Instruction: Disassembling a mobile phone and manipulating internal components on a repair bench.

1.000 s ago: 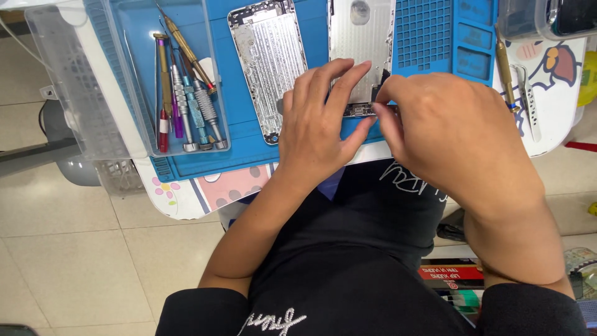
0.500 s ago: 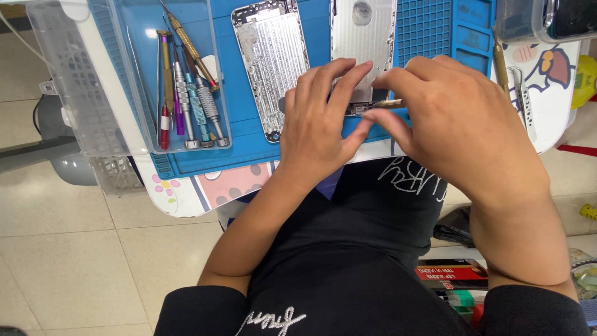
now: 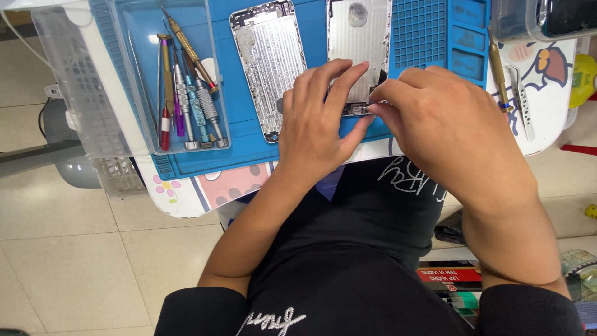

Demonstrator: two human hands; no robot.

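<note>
Change: over the last second both hands hold almost the same place; the right hand [image 3: 448, 134] has drawn its fingertips a little tighter onto the lower edge of the phone housing, and the left has barely stirred.
Right fingers: thumb and forefinger [image 3: 380, 107] pinched together at the bottom end of the open silver phone housing [image 3: 357, 43]; whatever sits between the tips is too small to make out.
Left fingers: the left hand [image 3: 314, 127] lies flat, fingers spread a little, tips pressing the housing's lower part to hold it steady.
Housing: on the blue work mat [image 3: 249, 152], just right of a second silver back shell [image 3: 268, 65] that lies face-open and untouched.
Step in hand: it looks like fine work on a small part at the housing's bottom end, one hand bracing, the other picking or seating.
Next move calls for: a steady brace and a very light, exact pinch, since the part is tiny and half hidden by the fingers.
Farther out: a clear tray [image 3: 134, 74] of screwdrivers [image 3: 186, 93] at the left; tweezers [image 3: 519, 102] at the right.
</note>
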